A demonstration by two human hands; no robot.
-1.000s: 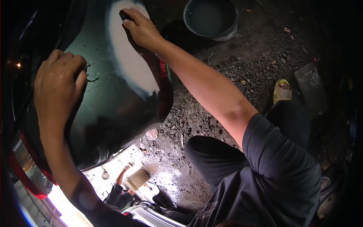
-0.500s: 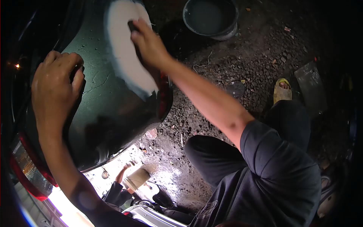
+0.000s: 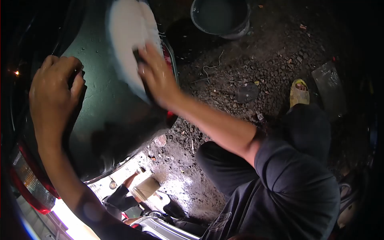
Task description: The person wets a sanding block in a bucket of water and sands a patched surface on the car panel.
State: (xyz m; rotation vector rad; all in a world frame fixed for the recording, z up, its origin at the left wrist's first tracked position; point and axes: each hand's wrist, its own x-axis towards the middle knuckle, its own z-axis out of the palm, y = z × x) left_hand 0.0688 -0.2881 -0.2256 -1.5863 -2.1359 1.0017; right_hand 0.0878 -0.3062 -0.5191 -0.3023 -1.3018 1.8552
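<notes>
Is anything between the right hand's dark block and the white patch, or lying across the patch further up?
Nothing visible is in the way. The dark block in the right hand appears to rest against the white patch, and nothing shows across the patch above it. The left hand is off to one side.

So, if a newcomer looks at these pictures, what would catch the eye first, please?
Probably the pale patch on the upper right part of the dark green car panel, with the right grip holding a dark block over it. Next, the white glare at the lower left, and the yellow slipper on the gravel at right.
</notes>
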